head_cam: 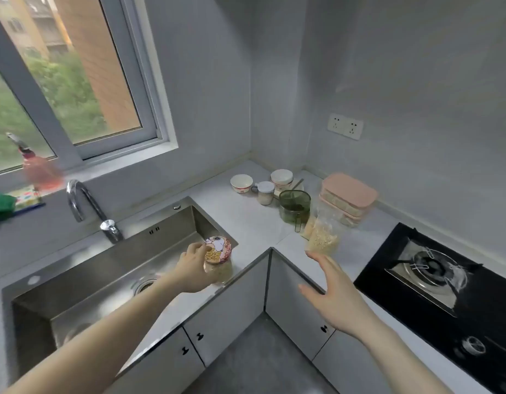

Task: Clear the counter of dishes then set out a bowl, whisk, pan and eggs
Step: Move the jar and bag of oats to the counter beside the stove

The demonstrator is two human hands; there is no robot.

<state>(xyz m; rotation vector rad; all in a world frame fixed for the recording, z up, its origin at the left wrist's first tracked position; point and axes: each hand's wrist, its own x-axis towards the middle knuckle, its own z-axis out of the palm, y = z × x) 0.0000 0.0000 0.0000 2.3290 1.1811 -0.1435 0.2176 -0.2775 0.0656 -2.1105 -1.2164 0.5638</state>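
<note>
My left hand [192, 268] grips a glass jar [218, 260] with a patterned cartoon lid, held at the counter edge beside the sink [109, 268]. My right hand [335, 294] is open, fingers spread, just below a clear bag of pale flakes [323, 237] that stands on the counter [246, 214]. At the corner stand a white bowl [241, 183], a small lidded jar [265, 192], a white lidded container [281, 179] and a green glass jar [294, 206].
Stacked pink-lidded boxes [349, 198] sit by the right wall. A black gas hob [434, 280] fills the right counter. The faucet [85, 204] curves over the sink. A red spray bottle [40, 169] and a green cloth [1, 206] sit on the sill.
</note>
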